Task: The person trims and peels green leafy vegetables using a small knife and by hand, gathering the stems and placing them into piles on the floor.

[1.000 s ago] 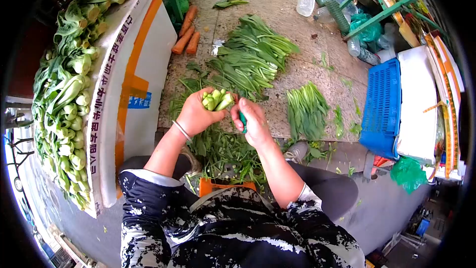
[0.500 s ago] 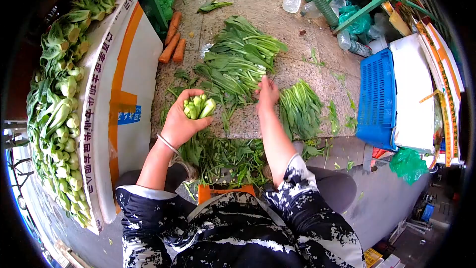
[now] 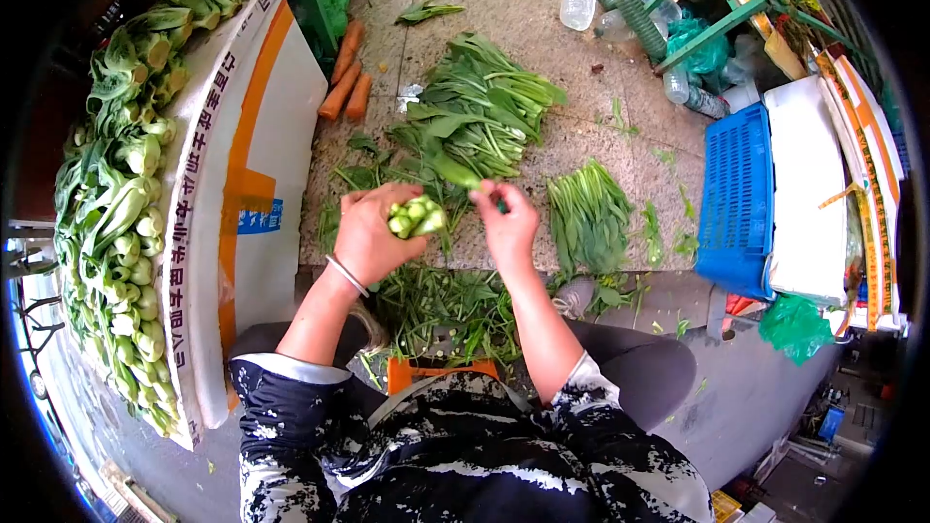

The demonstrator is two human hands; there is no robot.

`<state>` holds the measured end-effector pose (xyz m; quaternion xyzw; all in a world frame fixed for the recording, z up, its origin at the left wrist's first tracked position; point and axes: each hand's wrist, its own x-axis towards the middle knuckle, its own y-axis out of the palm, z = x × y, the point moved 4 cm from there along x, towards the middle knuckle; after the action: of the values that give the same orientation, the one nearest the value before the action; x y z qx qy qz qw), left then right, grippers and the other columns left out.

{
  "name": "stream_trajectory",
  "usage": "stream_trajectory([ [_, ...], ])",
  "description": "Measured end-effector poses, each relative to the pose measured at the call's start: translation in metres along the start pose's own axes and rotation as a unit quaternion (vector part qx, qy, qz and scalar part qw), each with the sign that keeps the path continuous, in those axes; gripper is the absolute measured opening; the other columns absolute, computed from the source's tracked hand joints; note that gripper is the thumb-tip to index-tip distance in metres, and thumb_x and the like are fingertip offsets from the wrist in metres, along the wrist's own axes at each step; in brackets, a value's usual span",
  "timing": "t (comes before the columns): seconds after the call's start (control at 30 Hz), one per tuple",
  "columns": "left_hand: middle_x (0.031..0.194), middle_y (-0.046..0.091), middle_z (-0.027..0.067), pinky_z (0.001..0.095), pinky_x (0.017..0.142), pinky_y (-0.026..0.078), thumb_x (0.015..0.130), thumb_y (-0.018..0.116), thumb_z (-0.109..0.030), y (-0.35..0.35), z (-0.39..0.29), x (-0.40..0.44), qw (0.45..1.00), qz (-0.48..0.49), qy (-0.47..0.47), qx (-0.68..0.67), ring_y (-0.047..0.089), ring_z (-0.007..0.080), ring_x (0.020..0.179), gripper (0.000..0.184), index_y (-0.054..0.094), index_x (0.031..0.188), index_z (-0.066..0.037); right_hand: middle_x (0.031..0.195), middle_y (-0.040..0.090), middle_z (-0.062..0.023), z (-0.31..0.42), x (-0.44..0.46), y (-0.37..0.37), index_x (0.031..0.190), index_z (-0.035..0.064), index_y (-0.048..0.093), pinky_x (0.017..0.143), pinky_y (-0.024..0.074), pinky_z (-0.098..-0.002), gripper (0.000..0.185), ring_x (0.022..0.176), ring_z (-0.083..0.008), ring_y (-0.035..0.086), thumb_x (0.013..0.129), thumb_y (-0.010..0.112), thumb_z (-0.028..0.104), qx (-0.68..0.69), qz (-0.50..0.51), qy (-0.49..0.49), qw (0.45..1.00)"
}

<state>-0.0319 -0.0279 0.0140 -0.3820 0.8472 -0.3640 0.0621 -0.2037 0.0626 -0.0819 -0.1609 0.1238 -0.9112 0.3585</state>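
My left hand (image 3: pixel 380 234) is closed around a bunch of leafy green stems (image 3: pixel 417 218), their pale cut ends pointing up and right. Between the thumb and fingers of my right hand (image 3: pixel 509 223) is the stem end of a single leafy green stalk (image 3: pixel 453 170), its leafy part reaching up and left. Just beyond both hands lies a loose pile of leafy greens (image 3: pixel 475 102) on the speckled stone slab (image 3: pixel 572 58). To the right of my right hand rests a bundle of greens (image 3: pixel 589 213) with its stems pointing away from me.
A white foam box (image 3: pixel 276 126) topped with leafy vegetables (image 3: pixel 136 223) stands on the left, near several carrots (image 3: pixel 344 82). On the right are a blue plastic basket (image 3: pixel 736 194), plastic bottles (image 3: pixel 578 0) and a green frame (image 3: pixel 736 15). Leaf scraps (image 3: pixel 446 310) lie below the slab's near edge.
My right hand has come back from the pile toward my left hand, bringing one stalk with it. My left hand has shifted slightly right and turned, still holding its bunch.
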Motion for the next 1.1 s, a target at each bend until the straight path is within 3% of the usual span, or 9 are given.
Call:
stream_trajectory([
  [0.1,0.101,0.062,0.0105,0.0316,0.08,0.048,0.055,0.073,-0.014,-0.001,-0.025,-0.006,0.965,-0.044,0.158,0.206,0.062,0.0266,0.091,0.04,0.061,0.091,-0.003,0.089,0.066,-0.0065,0.043,-0.026,0.002,0.092,-0.0002,0.063,0.066,0.0482,-0.0241,0.015,0.074,-0.009,0.059,0.078,0.065,0.007,0.14,0.103,0.109,0.979],
  [0.2,0.098,0.062,0.0068,0.0423,0.092,0.036,0.056,0.074,-0.018,0.014,-0.007,-0.011,0.993,0.096,0.069,-0.008,0.059,0.0239,0.093,0.037,0.062,0.09,-0.006,0.091,0.066,-0.0066,0.046,-0.035,0.003,0.092,-0.0008,0.064,0.068,0.0477,-0.023,0.014,0.078,-0.008,0.058,0.081,0.063,0.007,0.188,0.149,0.156,0.958],
  [0.27,0.097,0.061,0.0088,0.0329,0.083,0.044,0.057,0.075,-0.016,0.016,-0.004,-0.011,0.959,0.204,-0.081,-0.182,0.059,0.0211,0.087,0.036,0.062,0.089,-0.005,0.08,0.063,-0.0036,0.055,-0.035,-0.004,0.097,-0.0004,0.062,0.063,0.0461,-0.0209,0.017,0.071,-0.0071,0.056,0.085,0.059,0.012,0.173,0.186,0.143,0.957],
  [0.3,0.083,0.06,0.0046,0.0256,0.066,0.046,0.06,0.075,-0.011,0.014,-0.009,-0.012,0.962,0.165,-0.032,-0.216,0.055,0.0102,0.072,0.032,0.059,0.087,-0.003,0.074,0.059,-0.0013,0.057,-0.038,-0.005,0.102,0.0006,0.06,0.059,0.043,-0.0201,0.022,0.066,-0.0067,0.052,0.088,0.055,0.018,0.218,0.234,0.179,0.93],
  [0.37,0.082,0.06,0.0029,0.0246,0.066,0.046,0.062,0.075,-0.011,0.013,-0.01,-0.014,0.939,0.197,-0.082,-0.27,0.055,0.0087,0.071,0.031,0.059,0.087,-0.003,0.066,0.045,0.0032,0.055,-0.045,-0.006,0.114,0.0029,0.054,0.048,0.0311,-0.0195,0.038,0.054,-0.0056,0.039,0.094,0.041,0.032,0.284,0.309,0.186,0.888],
  [0.5,0.081,0.062,-0.0009,0.022,0.067,0.047,0.065,0.075,-0.009,0.014,-0.005,-0.016,0.898,0.226,-0.145,-0.349,0.055,0.0054,0.071,0.029,0.06,0.089,-0.002,0.069,0.042,0.003,0.064,-0.044,-0.009,0.124,0.0026,0.047,0.049,0.0279,-0.0184,0.042,0.057,-0.0047,0.035,0.094,0.041,0.031,0.392,0.347,0.172,0.835],
  [0.93,0.079,0.063,-0.0004,0.0223,0.066,0.048,0.065,0.074,-0.009,0.018,0.01,-0.017,0.909,0.228,-0.214,-0.275,0.055,0.0062,0.069,0.031,0.06,0.091,0.001,0.063,0.044,0.0071,0.007,-0.044,0.024,0.116,0.0066,0.058,0.048,0.0298,-0.0202,0.033,0.055,-0.0035,0.035,0.093,0.046,0.027,0.276,0.302,0.191,0.892],
  [0.97,0.079,0.063,-0.0002,0.0226,0.066,0.048,0.065,0.075,-0.009,0.015,0.013,-0.016,0.924,0.222,-0.206,-0.232,0.055,0.0067,0.069,0.031,0.06,0.091,0.001,0.073,0.057,0.001,-0.005,-0.043,0.027,0.116,0.0062,0.058,0.059,0.0406,-0.0211,0.034,0.065,-0.0065,0.048,0.093,0.047,0.028,0.221,0.337,0.223,0.888],
  [1.1,0.084,0.06,-0.0021,0.0219,0.068,0.046,0.063,0.073,0.0,0.005,0.005,-0.01,0.907,0.184,-0.216,-0.31,0.055,0.0065,0.074,0.041,0.056,0.101,-0.002,0.107,0.06,-0.0191,-0.04,-0.017,0.028,0.117,0.005,0.055,0.092,0.0399,-0.0301,0.038,0.104,-0.0199,0.055,0.09,0.052,0.031,0.119,0.221,0.213,0.944],
])
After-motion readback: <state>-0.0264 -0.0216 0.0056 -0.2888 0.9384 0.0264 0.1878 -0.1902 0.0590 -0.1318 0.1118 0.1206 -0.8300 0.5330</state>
